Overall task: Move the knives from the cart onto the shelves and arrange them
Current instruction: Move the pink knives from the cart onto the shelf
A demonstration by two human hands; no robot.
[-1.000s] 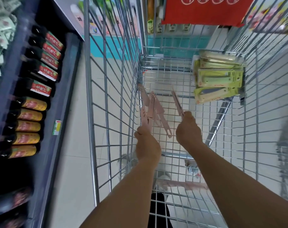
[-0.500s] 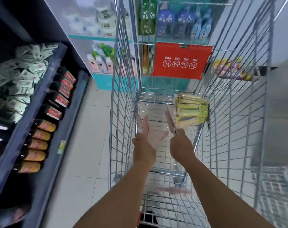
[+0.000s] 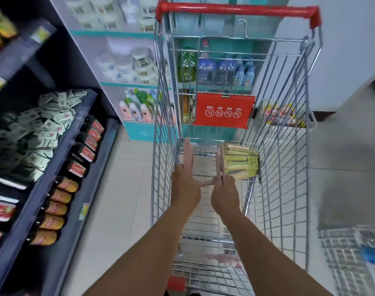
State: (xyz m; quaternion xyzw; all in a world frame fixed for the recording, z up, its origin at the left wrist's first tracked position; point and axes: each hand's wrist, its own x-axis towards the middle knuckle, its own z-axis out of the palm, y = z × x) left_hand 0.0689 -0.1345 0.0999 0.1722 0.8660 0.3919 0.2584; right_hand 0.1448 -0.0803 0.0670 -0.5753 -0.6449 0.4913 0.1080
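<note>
Each hand, your left hand (image 3: 185, 190) and right hand (image 3: 225, 194), pinches pink knife packs (image 3: 188, 154) above the cart (image 3: 289, 159). Pickup step, I judge. Next: swing them left onto the shelves (image 3: 60, 146).

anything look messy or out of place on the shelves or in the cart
The sachets on the left shelf lie in a loose, jumbled heap, unlike the neat row of bottles below. In the cart, one pink packet lies alone near the person, apart from the green knife packs at the far end.
</note>
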